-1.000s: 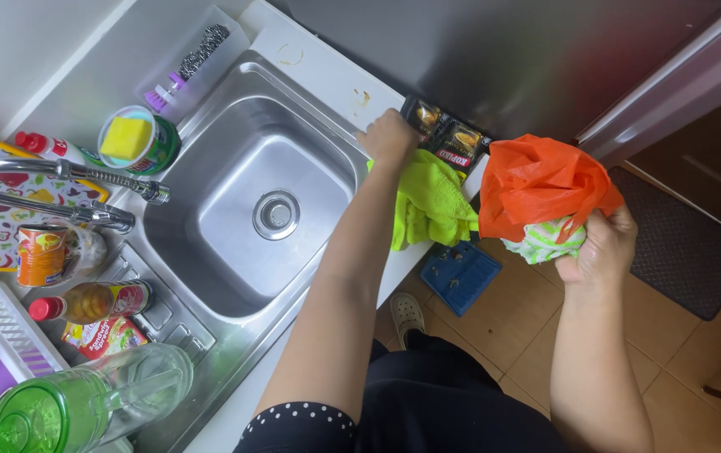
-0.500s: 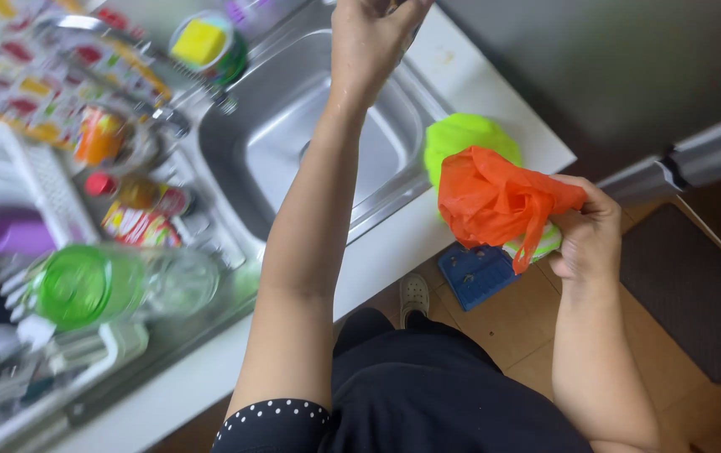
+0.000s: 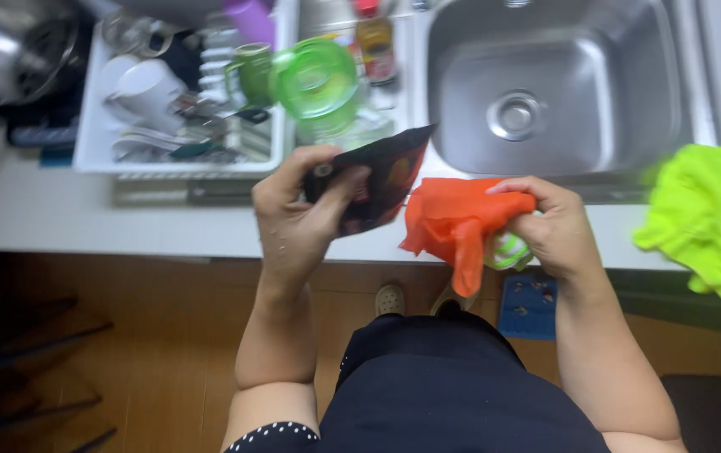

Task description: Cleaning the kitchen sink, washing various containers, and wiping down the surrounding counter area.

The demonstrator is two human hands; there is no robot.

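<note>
Two hands work above the white worktop (image 3: 125,226) edge, before the steel sink (image 3: 545,101). Left hand (image 3: 293,222) pinches a dark foil packet (image 3: 373,180). Right hand (image 3: 553,231) is clenched on an orange plastic bag (image 3: 453,222). Lime-green cloth (image 3: 705,218) lies on the worktop, right of the sink.

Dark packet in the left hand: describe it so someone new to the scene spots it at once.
Start at the steel sink set in the white counter. Just below its left corner, the left hand pinches a flat dark packet with orange print. It sits beside the orange plastic bag bunched in the right hand, but is stiff, flat and nearly black.
</note>
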